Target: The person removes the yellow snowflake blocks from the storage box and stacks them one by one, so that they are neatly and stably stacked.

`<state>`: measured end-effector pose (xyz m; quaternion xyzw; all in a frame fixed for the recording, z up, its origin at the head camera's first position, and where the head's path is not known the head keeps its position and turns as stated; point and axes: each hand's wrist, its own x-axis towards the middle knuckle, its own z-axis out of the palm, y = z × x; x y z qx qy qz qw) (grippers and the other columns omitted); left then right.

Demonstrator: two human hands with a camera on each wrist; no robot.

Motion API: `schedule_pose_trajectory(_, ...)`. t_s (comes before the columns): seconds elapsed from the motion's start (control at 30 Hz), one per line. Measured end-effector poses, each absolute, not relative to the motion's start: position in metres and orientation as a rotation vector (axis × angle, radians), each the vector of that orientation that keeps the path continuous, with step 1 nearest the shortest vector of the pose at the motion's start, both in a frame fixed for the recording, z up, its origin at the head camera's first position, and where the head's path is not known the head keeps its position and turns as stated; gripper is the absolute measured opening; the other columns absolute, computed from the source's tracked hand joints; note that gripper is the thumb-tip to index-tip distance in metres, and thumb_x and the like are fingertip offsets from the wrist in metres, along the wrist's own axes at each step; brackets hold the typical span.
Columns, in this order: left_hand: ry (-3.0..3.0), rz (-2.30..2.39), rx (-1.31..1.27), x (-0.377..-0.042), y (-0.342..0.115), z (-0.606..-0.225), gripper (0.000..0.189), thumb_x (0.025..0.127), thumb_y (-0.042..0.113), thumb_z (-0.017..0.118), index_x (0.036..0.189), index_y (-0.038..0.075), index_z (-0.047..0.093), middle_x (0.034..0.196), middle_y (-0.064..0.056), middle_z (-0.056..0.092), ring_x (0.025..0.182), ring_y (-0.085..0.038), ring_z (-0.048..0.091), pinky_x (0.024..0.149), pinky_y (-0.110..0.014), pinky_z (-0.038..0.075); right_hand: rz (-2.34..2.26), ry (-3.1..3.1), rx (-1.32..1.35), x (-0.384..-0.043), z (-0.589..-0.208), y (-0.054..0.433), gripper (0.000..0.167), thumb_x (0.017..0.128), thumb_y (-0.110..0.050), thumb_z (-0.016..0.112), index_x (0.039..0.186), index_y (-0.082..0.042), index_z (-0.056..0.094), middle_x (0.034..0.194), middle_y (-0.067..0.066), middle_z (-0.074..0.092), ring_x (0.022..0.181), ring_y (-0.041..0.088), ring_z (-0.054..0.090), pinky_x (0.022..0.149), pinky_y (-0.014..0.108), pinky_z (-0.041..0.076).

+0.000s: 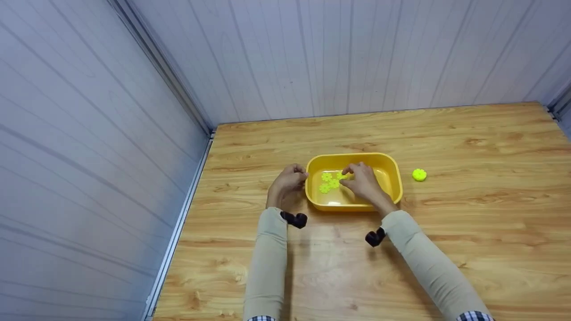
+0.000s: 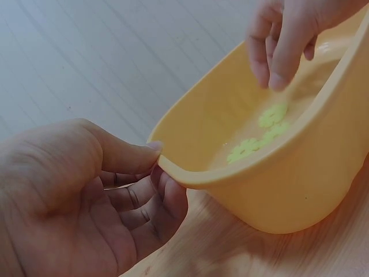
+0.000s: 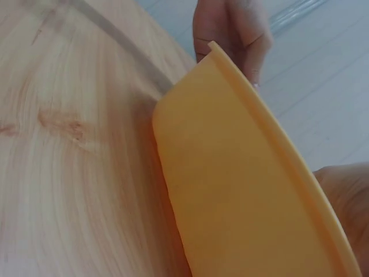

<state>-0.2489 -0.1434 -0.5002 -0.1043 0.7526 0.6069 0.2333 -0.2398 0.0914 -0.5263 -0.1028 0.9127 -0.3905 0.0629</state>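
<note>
A yellow plastic basin (image 1: 354,208) stands on the wooden table. My left hand (image 1: 289,180) pinches its left rim between thumb (image 2: 130,157) and curled fingers. Several flat, flower-shaped lime-yellow pieces (image 1: 324,188) lie on the basin floor toward its left half. My right hand (image 1: 363,182) reaches down inside the basin over these pieces, thumb and fingers pointing at them with a gap between the tips. Nothing shows between those fingers in the left wrist view. In the right wrist view the basin's outer wall (image 3: 230,173) hides most of the right hand (image 3: 349,193).
A small round lime-yellow scalloped piece (image 1: 419,174) lies on the table (image 1: 482,214) right of the basin. Pale panelled walls (image 1: 312,58) border the table at the back and left. Black wrist cameras (image 1: 296,220) sit on both sleeves.
</note>
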Motion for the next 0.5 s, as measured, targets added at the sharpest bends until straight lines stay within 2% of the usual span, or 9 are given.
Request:
schedule_pose_trajectory(0.2, 2.061, 1.671, -0.288, -0.249, -0.143, -0.501, 0.006, 0.096, 0.008, 0.051, 0.1, 0.008, 0.047, 0.087, -0.004, 0.05, 0.072, -0.016, 0.051, 0.08, -0.038, 0.045, -1.017, 2.818, -0.34, -0.241, -0.531, 0.084, 0.028, 0.085, -0.02, 0.07, 0.107, -0.004, 0.064, 0.105, 0.018, 0.053, 0.1, 0.035, 0.043, 0.087, 0.044, 0.034)
schedule_pose_trajectory(0.5, 2.058, 1.687, -0.286, -0.248, -0.142, -0.501, 0.009, 0.096, 0.006, 0.05, 0.104, 0.003, 0.047, 0.089, -0.004, 0.048, 0.078, -0.019, 0.05, 0.08, -0.038, 0.044, -0.851, 2.859, -0.419, -0.241, -0.535, 0.078, 0.032, 0.082, -0.019, 0.074, 0.112, -0.008, 0.067, 0.109, 0.018, 0.047, 0.1, 0.034, 0.036, 0.087, 0.044, 0.031)
